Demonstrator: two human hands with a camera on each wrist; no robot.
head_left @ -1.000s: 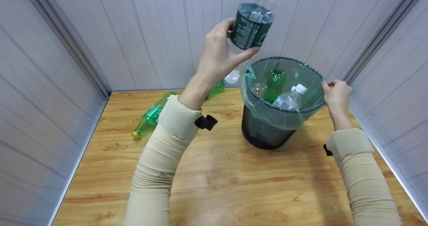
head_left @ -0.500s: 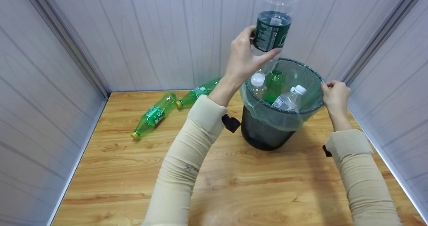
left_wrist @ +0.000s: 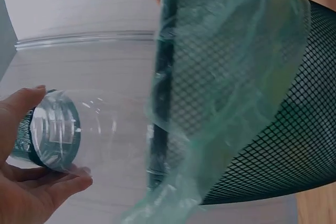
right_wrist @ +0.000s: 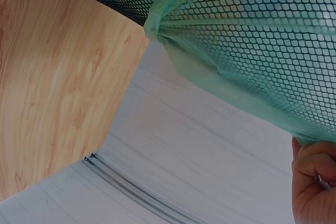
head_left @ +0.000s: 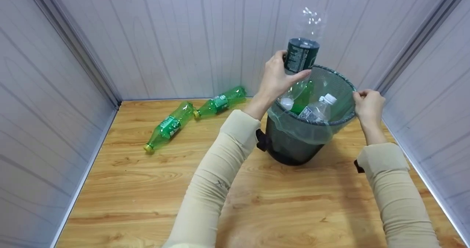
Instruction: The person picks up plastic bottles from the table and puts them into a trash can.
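My left hand (head_left: 276, 77) grips a large clear plastic bottle (head_left: 302, 55) round its dark green label. The bottle is upside down, its white cap (head_left: 286, 103) just inside the rim of a black mesh wastebasket (head_left: 293, 145). A thin green bin liner (left_wrist: 226, 77) lines the wastebasket and folds over its rim. On the right side, my right hand (head_left: 369, 106) pinches the rim and liner; the right wrist view shows its curled fingers (right_wrist: 315, 163) at the liner's edge. Inside lie a green bottle (head_left: 304, 99) and a small clear bottle with a white cap (head_left: 319, 108).
Two green bottles with yellow caps lie on the wooden surface to the left: a nearer bottle (head_left: 169, 127) and a farther bottle (head_left: 221, 102) by the back wall. Pale panel walls (head_left: 176, 39) enclose the back and both sides.
My left hand has carried the clear bottle rightward, then down, bringing its cap end into the wastebasket. The farther green bottle is now uncovered by my arm. My right hand has stayed at the rim.
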